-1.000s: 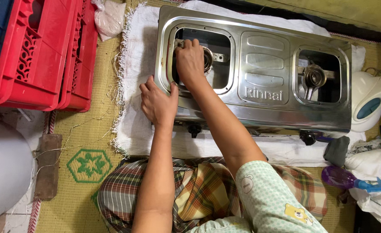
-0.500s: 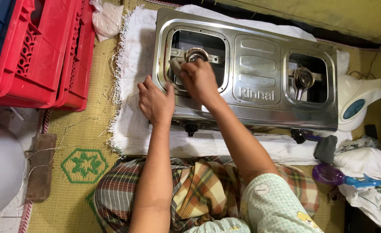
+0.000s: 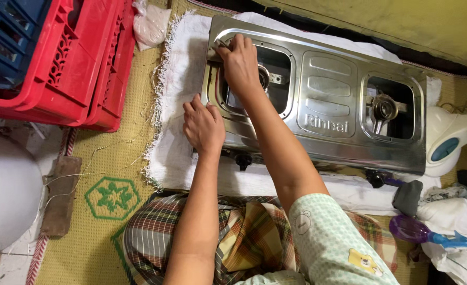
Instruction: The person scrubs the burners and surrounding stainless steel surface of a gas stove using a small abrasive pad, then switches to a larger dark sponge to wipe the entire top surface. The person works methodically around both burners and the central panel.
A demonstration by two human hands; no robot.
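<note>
Both hands busy: my right hand (image 3: 239, 60) pinches a soft grey rag (image 3: 216, 48) at the stove's (image 3: 328, 89) 10 o'clock rim, left hand (image 3: 204, 126) flat, open, bracing the heavy, slippery steel.

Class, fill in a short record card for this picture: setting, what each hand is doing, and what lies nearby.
Setting: steel two-burner stove on a white cloth over a woven mat
Left hand: braced on the stove's front left edge
Right hand: presses a small grey pad at the left burner opening's rim
Nearby: red crates, purple spray bottle
</note>
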